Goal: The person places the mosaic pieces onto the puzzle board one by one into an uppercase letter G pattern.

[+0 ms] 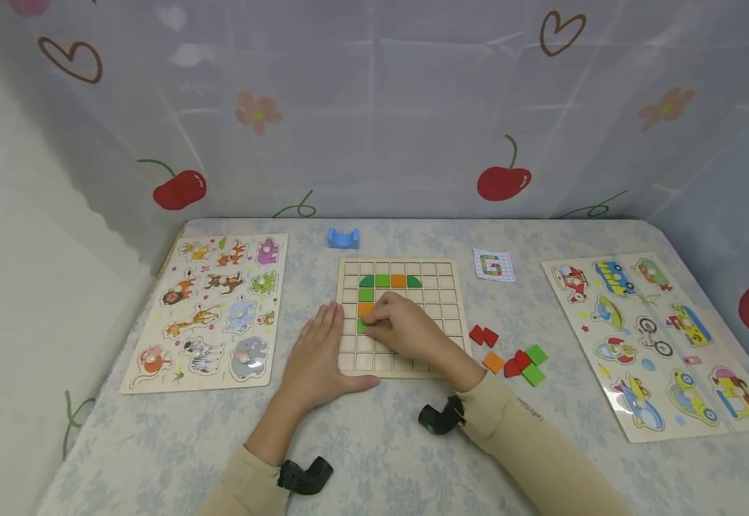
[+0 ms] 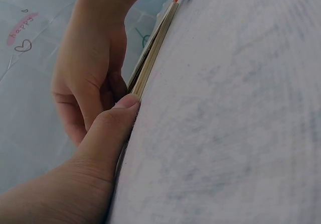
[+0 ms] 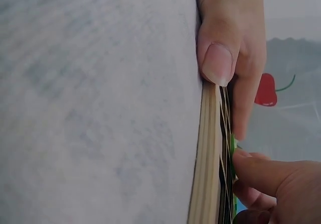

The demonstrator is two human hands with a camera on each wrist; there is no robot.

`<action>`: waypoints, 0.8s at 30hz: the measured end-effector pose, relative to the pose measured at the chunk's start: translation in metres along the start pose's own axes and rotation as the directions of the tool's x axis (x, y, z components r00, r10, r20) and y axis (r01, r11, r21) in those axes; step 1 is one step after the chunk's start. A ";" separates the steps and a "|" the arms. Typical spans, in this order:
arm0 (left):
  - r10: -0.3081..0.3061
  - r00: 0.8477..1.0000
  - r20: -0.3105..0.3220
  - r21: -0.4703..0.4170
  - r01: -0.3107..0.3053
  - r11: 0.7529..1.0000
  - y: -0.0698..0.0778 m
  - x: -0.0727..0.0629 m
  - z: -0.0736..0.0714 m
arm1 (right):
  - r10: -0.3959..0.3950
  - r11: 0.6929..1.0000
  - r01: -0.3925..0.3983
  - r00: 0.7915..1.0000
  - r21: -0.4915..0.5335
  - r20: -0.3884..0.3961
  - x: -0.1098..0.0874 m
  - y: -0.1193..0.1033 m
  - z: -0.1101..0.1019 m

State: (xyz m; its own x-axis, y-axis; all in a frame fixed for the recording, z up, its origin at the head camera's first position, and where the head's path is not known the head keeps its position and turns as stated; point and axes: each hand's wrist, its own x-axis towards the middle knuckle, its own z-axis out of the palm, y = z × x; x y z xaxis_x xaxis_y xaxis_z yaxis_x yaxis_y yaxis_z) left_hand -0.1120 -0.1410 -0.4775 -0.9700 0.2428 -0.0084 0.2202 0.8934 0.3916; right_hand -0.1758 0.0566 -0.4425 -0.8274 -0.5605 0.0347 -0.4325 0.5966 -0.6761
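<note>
A wooden grid board lies in the middle of the table. My left hand rests along its left side with fingers straight, the thumb at the front edge; the left wrist view shows that thumb against the wood. Over the grid's left part, my right hand pinches a green square tile between thumb and fingers, just below an orange tile. A green tile lies above that one. Across the top run a dark green rounded piece, green and orange squares, and another rounded piece.
Right of the board lie loose red pieces, an orange square and green squares. A pattern card and a blue stand are behind. An animal puzzle flanks the left, a vehicle puzzle the right.
</note>
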 end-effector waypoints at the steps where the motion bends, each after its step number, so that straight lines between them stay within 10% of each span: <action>1: -0.001 1.000 0.000 0.001 0.001 1.000 0.000 0.000 0.000 | -0.005 1.000 0.005 1.000 0.012 0.006 -0.001 0.001 -0.001; 24: -0.014 1.000 -0.021 -0.022 0.013 1.000 0.000 0.001 0.003 | 0.183 0.983 -0.183 0.983 -0.034 0.003 -0.081 0.047 -0.073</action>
State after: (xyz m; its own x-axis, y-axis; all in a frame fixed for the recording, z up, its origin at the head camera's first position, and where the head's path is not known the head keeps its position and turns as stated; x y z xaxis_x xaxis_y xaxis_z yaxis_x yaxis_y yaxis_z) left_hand -0.1121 -0.1394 -0.4798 -0.9749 0.2226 0.0054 0.2051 0.8881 0.4113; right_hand -0.1548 0.1717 -0.4232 -0.8916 -0.4435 -0.0916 -0.2861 0.7084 -0.6452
